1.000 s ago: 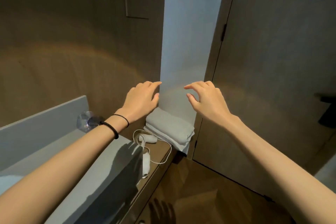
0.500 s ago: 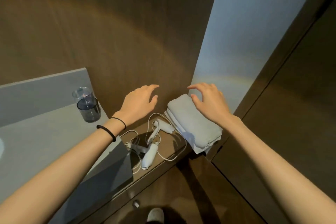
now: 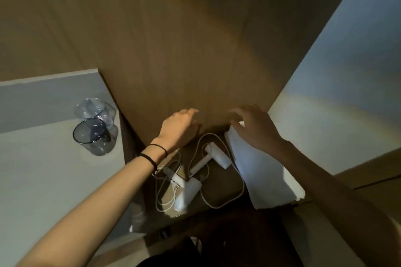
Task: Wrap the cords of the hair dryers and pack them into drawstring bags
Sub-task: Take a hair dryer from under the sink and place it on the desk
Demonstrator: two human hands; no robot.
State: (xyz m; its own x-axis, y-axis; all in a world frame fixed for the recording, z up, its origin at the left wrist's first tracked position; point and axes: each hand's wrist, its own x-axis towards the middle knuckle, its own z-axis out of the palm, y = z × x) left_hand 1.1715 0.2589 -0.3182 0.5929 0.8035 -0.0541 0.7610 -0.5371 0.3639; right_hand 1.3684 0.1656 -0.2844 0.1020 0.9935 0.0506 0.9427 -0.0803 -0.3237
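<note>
Hair dryers, two, both white, lie on a low wooden shelf (image 3: 219, 188) directly beneath the hands. Neither is held.

Left hand (image 3: 180, 129): palm down, fingers loose and nearly straight, grasping nothing, poised over the back of the shelf close to the wood wall (image 3: 173, 39). Two dark hair ties (image 3: 153, 155) circle its wrist.

Right hand (image 3: 255, 130): fingers spread and relaxed, nothing gripped, above the far end of a folded pale towel stack (image 3: 269, 182). Contact with the cloth cannot be told.

Upper hair dryer (image 3: 214, 158): between the two wrists, barrel end just beside the towel stack's left edge.
Lower hair dryer (image 3: 187, 193): nearer the shelf's front edge, its handle reaching up and left under the left wrist; detail blurred.

White cords (image 3: 225, 202): unwrapped, looping loosely around both dryers; one loop runs along the foot of the towels, others bunch at the left of the shelf.

Further left, higher than the shelf, a grey tabletop (image 3: 43, 180). On it, near its right edge, a dark tinted glass (image 3: 93, 136) touching or just in front of a clear glass (image 3: 94, 108).

Right of the towels, a pale wall panel (image 3: 347, 93).
</note>
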